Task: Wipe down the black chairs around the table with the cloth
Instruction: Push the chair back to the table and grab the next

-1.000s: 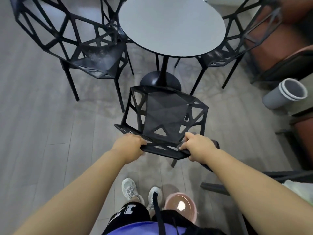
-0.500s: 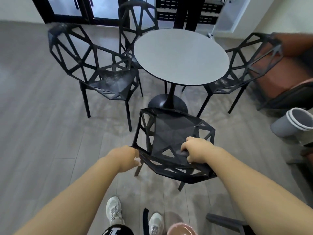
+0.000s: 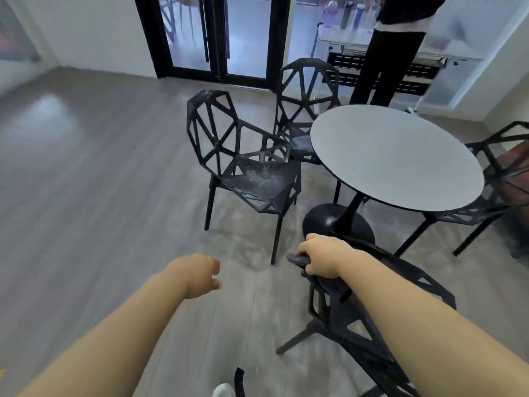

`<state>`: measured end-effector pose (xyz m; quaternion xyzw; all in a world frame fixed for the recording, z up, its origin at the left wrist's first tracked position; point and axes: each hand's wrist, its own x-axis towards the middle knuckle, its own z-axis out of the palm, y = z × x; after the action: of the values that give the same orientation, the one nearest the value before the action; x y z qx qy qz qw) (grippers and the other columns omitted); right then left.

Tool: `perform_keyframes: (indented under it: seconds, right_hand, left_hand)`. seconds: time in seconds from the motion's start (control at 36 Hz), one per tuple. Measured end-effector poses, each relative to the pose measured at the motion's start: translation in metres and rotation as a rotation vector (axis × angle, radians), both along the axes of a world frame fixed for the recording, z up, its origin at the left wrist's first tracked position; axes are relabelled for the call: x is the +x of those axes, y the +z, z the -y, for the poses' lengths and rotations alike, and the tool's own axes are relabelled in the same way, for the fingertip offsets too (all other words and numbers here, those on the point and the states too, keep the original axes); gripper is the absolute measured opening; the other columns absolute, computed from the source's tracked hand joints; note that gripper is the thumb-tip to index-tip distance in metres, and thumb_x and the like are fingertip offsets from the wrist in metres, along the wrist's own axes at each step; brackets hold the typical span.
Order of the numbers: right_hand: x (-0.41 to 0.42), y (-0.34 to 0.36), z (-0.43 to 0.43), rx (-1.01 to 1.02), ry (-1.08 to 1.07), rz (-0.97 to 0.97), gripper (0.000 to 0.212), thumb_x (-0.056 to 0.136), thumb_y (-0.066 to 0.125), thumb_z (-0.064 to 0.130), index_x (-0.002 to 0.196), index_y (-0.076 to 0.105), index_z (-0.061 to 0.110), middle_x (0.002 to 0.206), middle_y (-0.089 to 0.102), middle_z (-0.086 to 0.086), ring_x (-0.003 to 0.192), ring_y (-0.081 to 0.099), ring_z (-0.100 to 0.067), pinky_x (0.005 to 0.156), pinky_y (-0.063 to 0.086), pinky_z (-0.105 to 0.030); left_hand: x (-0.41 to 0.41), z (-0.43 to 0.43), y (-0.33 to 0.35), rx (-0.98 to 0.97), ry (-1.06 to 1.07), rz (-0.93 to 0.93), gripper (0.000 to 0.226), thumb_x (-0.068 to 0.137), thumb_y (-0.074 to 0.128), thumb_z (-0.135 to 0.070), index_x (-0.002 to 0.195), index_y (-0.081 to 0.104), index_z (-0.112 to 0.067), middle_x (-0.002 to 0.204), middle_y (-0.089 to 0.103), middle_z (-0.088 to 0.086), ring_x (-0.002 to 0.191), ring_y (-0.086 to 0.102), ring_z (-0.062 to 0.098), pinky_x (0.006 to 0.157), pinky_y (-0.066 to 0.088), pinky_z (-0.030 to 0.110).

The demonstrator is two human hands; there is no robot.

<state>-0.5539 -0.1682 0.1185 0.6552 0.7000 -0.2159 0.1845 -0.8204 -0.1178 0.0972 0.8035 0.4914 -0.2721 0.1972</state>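
— Chairs first: where do the black ones stand?

— Four, round the grey table [image 3: 395, 156]. The near chair [image 3: 372, 325] is tilted at bottom right. Its lower part is cut by the frame edge and much of it is hidden under the right forearm [image 3: 415, 325]. The left chair [image 3: 249, 173] stands upright just beside the table, with pale specks on its seat. The far chair [image 3: 307, 90] has its seat partly hidden behind the tabletop. The right-side chair [image 3: 492, 179] is cut off at the frame edge.

— Hands?

— The right hand [image 3: 320, 257] has its fingers curled round the top edge of the near chair. A dark rounded end sticks out past the knuckles; chair rim or cloth, I cannot tell. The left hand [image 3: 200, 275] hangs over the floor [image 3: 86, 196], fingers loosely curled, nothing seen in them.

— Containers, labels?

— Bottles [image 3: 346, 14] stand in a row on a counter [image 3: 337, 34] behind the table, too blurred to tell their contents or read any writing.

— Who else?

— A person in black trousers [image 3: 386, 61] stands by that counter, cut off above the waist. At the bottom edge are the toe of a white shoe [image 3: 223, 391] and a black strap [image 3: 239, 382], both cut off.
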Motion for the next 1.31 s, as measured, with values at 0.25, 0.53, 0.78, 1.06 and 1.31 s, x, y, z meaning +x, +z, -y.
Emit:
perform_keyframes:
  seconds: [0.25,0.53,0.78,1.06,1.31]
  right_hand:
    - [-0.041,0.004,-0.095,0.067,-0.022,-0.044,0.037,0.088,0.057,0.036,0.124,0.053,0.030,0.116,0.041,-0.001,0.097,0.055,-0.029,0.085,0.049,-0.043]
    - [-0.018,-0.006,-0.216,0.078,-0.039,-0.017,0.030,0.086,0.058,0.032,0.116,0.057,0.027,0.108,0.043,0.000,0.095,0.056,-0.028,0.083,0.050,-0.041]
    - [0.007,-0.013,-0.353,0.062,-0.045,-0.060,0.034,0.086,0.058,0.034,0.120,0.054,0.030,0.112,0.042,0.001,0.094,0.055,-0.026,0.079,0.049,-0.038]
    - [0.016,-0.019,-0.464,0.020,-0.024,-0.054,0.037,0.087,0.056,0.036,0.124,0.052,0.032,0.113,0.042,0.003,0.096,0.054,-0.025,0.078,0.048,-0.035]
    - [0.006,-0.029,-0.547,-0.016,-0.062,-0.050,0.044,0.087,0.059,0.039,0.129,0.051,0.032,0.119,0.043,0.003,0.106,0.054,-0.023,0.086,0.047,-0.036]
  left_hand:
    - [-0.047,-0.087,0.004,0.017,0.038,0.006,0.047,0.092,0.047,-0.052,0.132,0.046,-0.027,0.131,0.051,0.001,0.113,0.054,0.023,0.091,0.046,0.035]
    - [-0.041,-0.195,-0.008,0.018,0.110,0.059,0.045,0.092,0.048,-0.050,0.131,0.048,-0.027,0.130,0.053,-0.004,0.114,0.054,0.019,0.091,0.044,0.030]
    - [-0.024,-0.316,-0.023,-0.008,0.262,0.084,0.043,0.091,0.050,-0.048,0.129,0.050,-0.028,0.127,0.056,-0.004,0.114,0.054,0.018,0.092,0.044,0.031]
    - [-0.012,-0.425,-0.045,0.010,0.487,0.187,0.050,0.092,0.051,-0.044,0.135,0.043,-0.019,0.132,0.053,0.002,0.116,0.052,0.022,0.093,0.045,0.033]
    - [-0.003,-0.525,-0.069,0.082,0.668,0.244,0.051,0.088,0.060,-0.041,0.121,0.041,-0.007,0.122,0.053,0.013,0.110,0.053,0.031,0.081,0.044,0.035]
